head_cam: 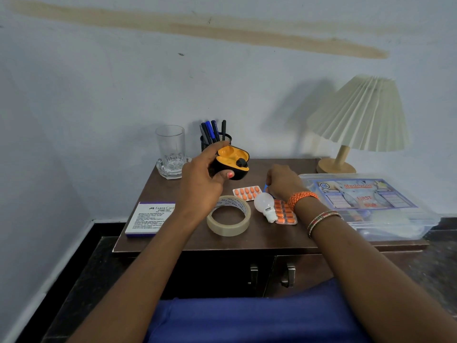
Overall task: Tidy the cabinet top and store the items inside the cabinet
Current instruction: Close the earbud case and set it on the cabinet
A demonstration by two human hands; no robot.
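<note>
My left hand [200, 180] holds a black earbud case [231, 162] above the brown cabinet top [193, 237]; its lid is open, the inside is orange, and one black earbud sits in it. My right hand [284, 180] rests on the top with fingers curled around something small and blue that I cannot identify. Below it lie a white bulb [265, 205] and two strips of orange tablets [248, 192] [284, 212]. A roll of tape [228, 215] lies in the middle, and a stamp pad box [150, 217] at the left.
A glass [170, 144] standing in a glass dish and a mesh pen holder [215, 139] stand at the back. A clear first aid box [366, 201] fills the right side, with a pleated lamp [358, 120] behind. Both cabinet doors [252, 273] are closed.
</note>
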